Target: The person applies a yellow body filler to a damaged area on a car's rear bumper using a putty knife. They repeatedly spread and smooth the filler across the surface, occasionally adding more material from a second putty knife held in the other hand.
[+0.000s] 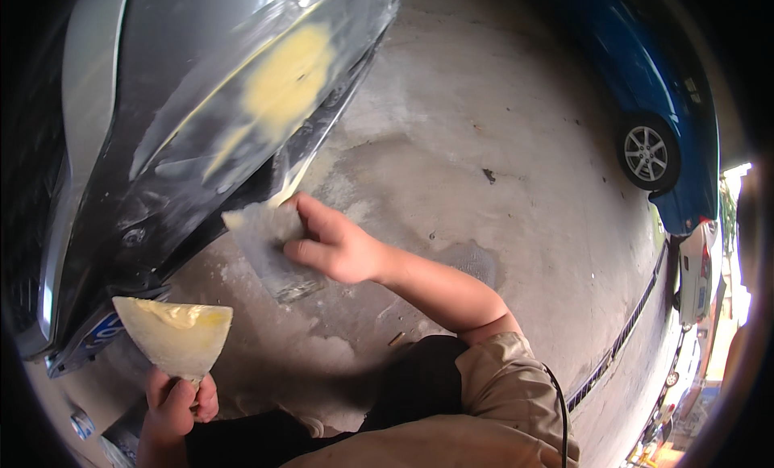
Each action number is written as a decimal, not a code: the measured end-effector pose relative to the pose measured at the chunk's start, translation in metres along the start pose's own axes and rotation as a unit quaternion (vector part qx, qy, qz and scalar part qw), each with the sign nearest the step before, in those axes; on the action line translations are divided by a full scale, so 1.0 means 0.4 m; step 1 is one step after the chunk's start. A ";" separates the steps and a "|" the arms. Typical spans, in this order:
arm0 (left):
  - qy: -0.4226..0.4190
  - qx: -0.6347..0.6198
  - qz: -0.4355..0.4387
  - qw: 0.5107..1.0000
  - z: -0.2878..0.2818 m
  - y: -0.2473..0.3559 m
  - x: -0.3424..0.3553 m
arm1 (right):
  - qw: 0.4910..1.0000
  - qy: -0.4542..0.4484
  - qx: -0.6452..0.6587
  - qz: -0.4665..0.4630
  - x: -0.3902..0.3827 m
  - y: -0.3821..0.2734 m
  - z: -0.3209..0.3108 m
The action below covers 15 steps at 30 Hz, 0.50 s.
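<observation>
The right hand (334, 246) grips a filler-coated spreader (262, 226) pressed against the dark car panel (161, 145), at seven o'clock from its yellow filler patch (286, 77). At seven o'clock of the view, the left hand (177, 403) clasps a putty knife (173, 335) loaded with yellow filler.

Spreader (262, 226) against bumper (201, 129) (putty board (173, 332) lower left).
</observation>
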<state>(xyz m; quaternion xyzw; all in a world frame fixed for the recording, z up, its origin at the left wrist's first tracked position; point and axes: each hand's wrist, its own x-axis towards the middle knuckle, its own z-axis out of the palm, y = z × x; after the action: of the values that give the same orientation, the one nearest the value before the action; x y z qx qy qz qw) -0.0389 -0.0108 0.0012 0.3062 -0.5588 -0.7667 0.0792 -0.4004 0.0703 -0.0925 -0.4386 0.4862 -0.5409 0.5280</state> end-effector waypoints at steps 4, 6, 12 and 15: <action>0.091 -0.047 -0.030 0.994 -0.009 -0.023 -0.026 | 0.961 0.051 0.264 0.064 -0.012 0.028 -0.040; 0.061 -0.036 0.007 0.997 -0.027 -0.044 -0.034 | 0.975 0.007 0.222 0.029 -0.022 0.031 -0.055; 0.034 -0.010 0.047 0.998 -0.071 -0.072 -0.043 | 0.885 0.364 -0.044 -0.287 0.040 0.015 -0.193; 0.047 0.015 0.050 0.998 -0.072 -0.076 -0.045 | 0.796 0.488 -0.220 -0.285 0.091 -0.006 -0.276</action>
<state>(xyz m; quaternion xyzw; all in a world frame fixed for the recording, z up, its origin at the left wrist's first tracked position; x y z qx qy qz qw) -0.0017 -0.0148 -0.0252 0.3146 -0.5806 -0.7379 0.1392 -0.5117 0.0409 -0.1073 -0.3397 0.6384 -0.6873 -0.0674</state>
